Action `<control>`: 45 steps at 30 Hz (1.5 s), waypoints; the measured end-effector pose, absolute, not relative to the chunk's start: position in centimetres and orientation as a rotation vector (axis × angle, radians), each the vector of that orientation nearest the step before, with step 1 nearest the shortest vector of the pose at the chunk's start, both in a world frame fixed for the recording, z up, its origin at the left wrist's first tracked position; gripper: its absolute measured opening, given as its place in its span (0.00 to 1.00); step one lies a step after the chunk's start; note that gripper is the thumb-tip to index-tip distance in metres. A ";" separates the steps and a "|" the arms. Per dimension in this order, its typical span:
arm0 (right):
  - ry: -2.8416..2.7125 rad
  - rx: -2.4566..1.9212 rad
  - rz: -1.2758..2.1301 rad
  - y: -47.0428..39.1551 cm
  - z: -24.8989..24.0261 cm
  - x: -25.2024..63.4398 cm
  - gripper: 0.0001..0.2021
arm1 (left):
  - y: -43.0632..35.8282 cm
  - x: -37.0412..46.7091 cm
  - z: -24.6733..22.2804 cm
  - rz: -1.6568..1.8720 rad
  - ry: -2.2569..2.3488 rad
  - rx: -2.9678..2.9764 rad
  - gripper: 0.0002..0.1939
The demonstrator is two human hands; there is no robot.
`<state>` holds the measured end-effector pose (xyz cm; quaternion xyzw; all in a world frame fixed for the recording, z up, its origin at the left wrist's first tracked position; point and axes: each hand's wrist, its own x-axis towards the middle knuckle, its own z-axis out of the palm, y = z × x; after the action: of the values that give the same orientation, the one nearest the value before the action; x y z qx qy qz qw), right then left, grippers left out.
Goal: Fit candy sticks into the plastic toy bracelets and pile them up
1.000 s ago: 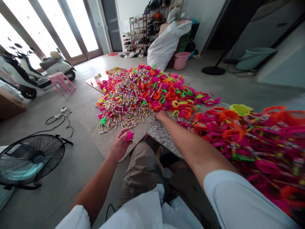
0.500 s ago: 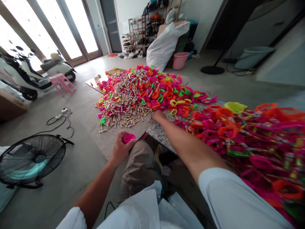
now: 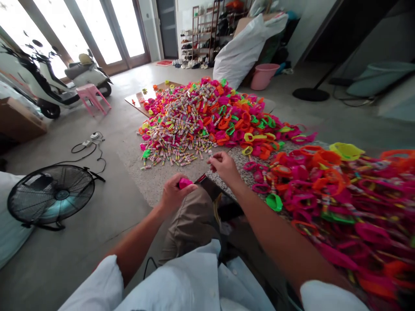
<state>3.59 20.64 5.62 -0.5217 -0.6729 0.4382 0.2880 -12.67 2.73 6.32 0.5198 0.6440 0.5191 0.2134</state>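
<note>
My left hand (image 3: 175,190) is wrapped round a small pink plastic piece (image 3: 184,183) above my left knee. Just right of it, my right hand (image 3: 223,166) pinches a small whitish item (image 3: 210,153), seemingly a wrapped candy stick, over the speckled slab's near edge. Beyond both hands lies a big heap of wrapped candy sticks (image 3: 181,119), mixed with pink, orange, green and yellow plastic pieces (image 3: 241,119). A second heap of coloured pieces with sticks (image 3: 350,185) spreads along the right side. A green piece (image 3: 274,202) lies at its near edge.
A black floor fan (image 3: 61,194) stands at the left, with a cable and socket behind it. Farther back are a pink stool (image 3: 92,96), scooters (image 3: 53,84), a white sack (image 3: 238,52), a pink bucket (image 3: 264,77) and shoe racks (image 3: 204,34).
My right hand has drawn back from the near edge of the candy heap towards my left hand, holding a small item. The pink piece in my left hand has turned. The view has shifted.
</note>
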 end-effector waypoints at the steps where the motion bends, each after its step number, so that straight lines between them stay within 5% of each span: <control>1: -1.729 -1.209 1.322 18.4 6.1 4.3 0.14 | 2.9 -12.4 6.4 1.433 1.803 1.485 0.19; 6: -1.502 -0.729 1.630 9.5 8.8 7.7 0.15 | 4.0 -10.6 7.2 1.468 1.760 1.707 0.21; 12: -1.478 -0.880 1.441 7.4 9.2 10.4 0.12 | 4.1 -7.8 8.2 1.369 1.533 1.822 0.07; 24: -1.776 -0.813 0.910 5.8 10.2 13.7 0.05 | 3.7 -6.2 9.0 1.248 1.472 2.081 0.03; 32: -1.814 -0.796 0.818 5.4 9.9 14.0 0.05 | 3.5 -6.3 9.0 1.093 1.502 2.420 0.04; 45: -1.600 -0.938 1.166 4.6 9.2 13.9 0.08 | 3.7 -6.8 9.7 0.995 1.306 2.729 0.12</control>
<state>13.92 4.56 9.22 -0.3807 -0.6495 0.4730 0.4577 -6.76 3.70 9.69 0.8566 0.4100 0.3124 -0.0214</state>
